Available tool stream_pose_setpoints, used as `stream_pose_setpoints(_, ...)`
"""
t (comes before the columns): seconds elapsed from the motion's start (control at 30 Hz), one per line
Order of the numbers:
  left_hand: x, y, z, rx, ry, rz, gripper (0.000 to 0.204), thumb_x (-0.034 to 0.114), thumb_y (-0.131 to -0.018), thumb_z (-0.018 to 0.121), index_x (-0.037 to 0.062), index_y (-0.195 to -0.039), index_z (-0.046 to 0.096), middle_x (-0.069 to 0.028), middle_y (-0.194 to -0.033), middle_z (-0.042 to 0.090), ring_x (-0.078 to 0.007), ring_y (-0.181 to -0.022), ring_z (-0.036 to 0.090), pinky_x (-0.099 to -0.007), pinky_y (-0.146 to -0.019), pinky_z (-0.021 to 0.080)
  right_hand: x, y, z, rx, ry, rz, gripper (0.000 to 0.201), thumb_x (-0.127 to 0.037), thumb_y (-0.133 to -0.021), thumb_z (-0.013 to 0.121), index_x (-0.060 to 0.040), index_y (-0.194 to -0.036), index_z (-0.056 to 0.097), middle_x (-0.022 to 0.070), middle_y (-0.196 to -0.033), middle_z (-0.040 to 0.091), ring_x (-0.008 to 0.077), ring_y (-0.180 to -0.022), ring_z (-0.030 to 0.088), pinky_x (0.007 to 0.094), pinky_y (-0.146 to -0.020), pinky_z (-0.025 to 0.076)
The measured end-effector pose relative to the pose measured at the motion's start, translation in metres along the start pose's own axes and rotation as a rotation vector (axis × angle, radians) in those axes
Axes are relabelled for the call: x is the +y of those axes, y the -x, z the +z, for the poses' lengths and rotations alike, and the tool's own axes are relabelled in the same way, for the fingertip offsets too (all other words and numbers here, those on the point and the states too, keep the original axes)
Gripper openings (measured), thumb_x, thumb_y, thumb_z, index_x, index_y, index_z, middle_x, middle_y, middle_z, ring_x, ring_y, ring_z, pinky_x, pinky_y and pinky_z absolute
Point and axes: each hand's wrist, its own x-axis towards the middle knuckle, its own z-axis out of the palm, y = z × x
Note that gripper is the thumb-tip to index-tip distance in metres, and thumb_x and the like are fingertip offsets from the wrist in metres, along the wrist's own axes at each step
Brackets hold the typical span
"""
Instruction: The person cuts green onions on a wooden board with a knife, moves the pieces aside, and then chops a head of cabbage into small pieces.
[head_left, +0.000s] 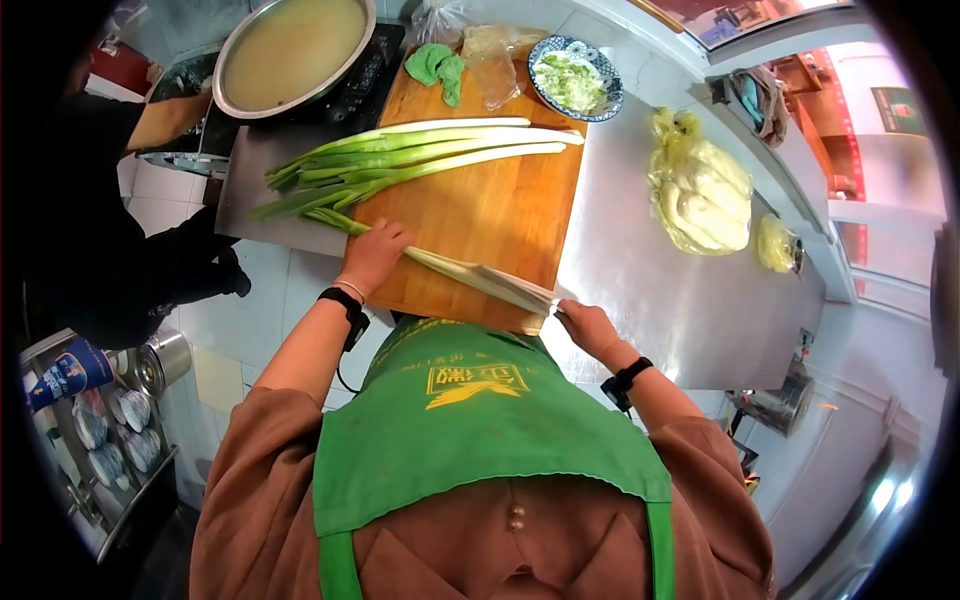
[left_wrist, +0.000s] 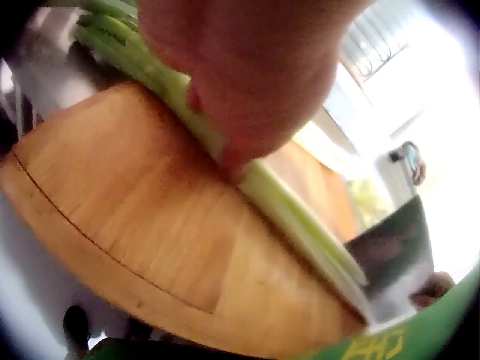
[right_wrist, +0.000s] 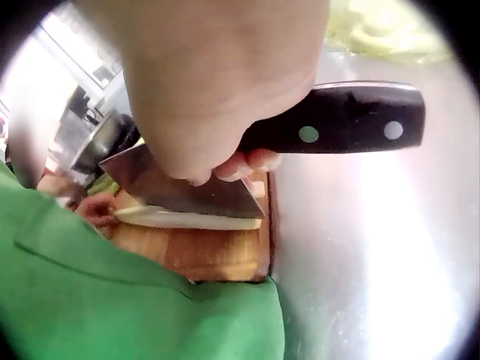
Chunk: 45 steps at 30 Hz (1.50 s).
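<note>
In the head view the left hand (head_left: 375,253) presses on a long scallion (head_left: 440,264) lying along the near edge of a wooden board (head_left: 480,215); the left wrist view has its fingers on the stalk. The right hand (head_left: 590,328) grips the dark handle (right_wrist: 352,120) of a cleaver, whose broad blade (right_wrist: 176,184) lies over or alongside the scallion's white end (right_wrist: 217,221) at the board's right side. Whether the edge touches the stalk, I cannot tell. More scallions (head_left: 430,150) lie across the board's far half, leaves to the left.
Behind the board stand a patterned bowl (head_left: 575,80) of chopped scallion, a green cloth (head_left: 436,68) and plastic bags. A large pot (head_left: 292,55) is at the back left, near another person's arm (head_left: 170,120). On the metal table (head_left: 660,310) at right lies a yellowish bag (head_left: 700,195).
</note>
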Motion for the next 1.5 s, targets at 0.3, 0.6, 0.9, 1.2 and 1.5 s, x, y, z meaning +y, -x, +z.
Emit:
stream_pose_setpoints(0.3,0.039,-0.024,0.020,-0.046,0.090,0.148,0.042,0.011,-0.073,0.075,0.0145,-0.114,0.066,-0.0095,-0.114,0.061,-0.0328,-0.113,0.055,-0.0456,-0.099,0.045,-0.003,-0.025,-0.026,0.222,0.046,0.057,0.015,-0.016,-0.100,0.057,-0.0069,-0.112,0.058,0.0173,-0.092,0.066,0.0422,-0.076,0.065,0.0490,-0.065,0.055)
stream_pose_setpoints(0.6,0.009,-0.017,0.054,0.005,0.055,0.111,0.037,0.011,-0.083,0.070,0.0134,-0.119,0.065,-0.0106,-0.118,0.060,-0.0349,-0.114,0.054,-0.0460,-0.102,0.045,-0.011,-0.017,0.013,0.122,-0.095,0.096,0.011,-0.014,-0.099,0.059,-0.0069,-0.106,0.056,0.0184,-0.097,0.064,0.0443,-0.084,0.064,0.0520,-0.070,0.053)
stream_pose_setpoints(0.9,-0.012,-0.080,0.008,0.253,-0.057,-0.325,0.032,-0.003,-0.083,0.059,0.0083,-0.112,0.066,-0.0102,-0.114,0.060,-0.0356,-0.108,0.052,-0.0438,-0.094,0.047,-0.015,-0.019,-0.006,0.165,-0.186,0.096,0.012,-0.011,-0.097,0.063,-0.0056,-0.107,0.061,0.0173,-0.096,0.066,0.0429,-0.082,0.065,0.0476,-0.069,0.053)
stream_pose_setpoints(1.2,0.006,-0.044,0.024,0.195,0.218,0.029,0.028,-0.005,-0.081,0.062,0.0082,-0.105,0.066,-0.0096,-0.107,0.061,-0.0338,-0.103,0.054,-0.0419,-0.092,0.049,-0.051,-0.056,-0.027,0.250,-0.170,-0.027,0.016,-0.015,-0.099,0.061,-0.0065,-0.111,0.056,0.0191,-0.092,0.066,0.0425,-0.077,0.065,0.0503,-0.064,0.053)
stream_pose_setpoints(1.5,-0.019,0.000,0.007,0.391,0.227,-0.258,0.021,-0.003,-0.081,0.069,0.0015,-0.099,0.059,-0.0144,-0.108,0.057,-0.0387,-0.110,0.052,-0.0473,-0.097,0.047,-0.128,-0.164,-0.058,0.044,0.030,-0.197,0.010,-0.015,-0.102,0.050,-0.0059,-0.105,0.049,0.0192,-0.083,0.064,0.0440,-0.070,0.064,0.0540,-0.061,0.050)
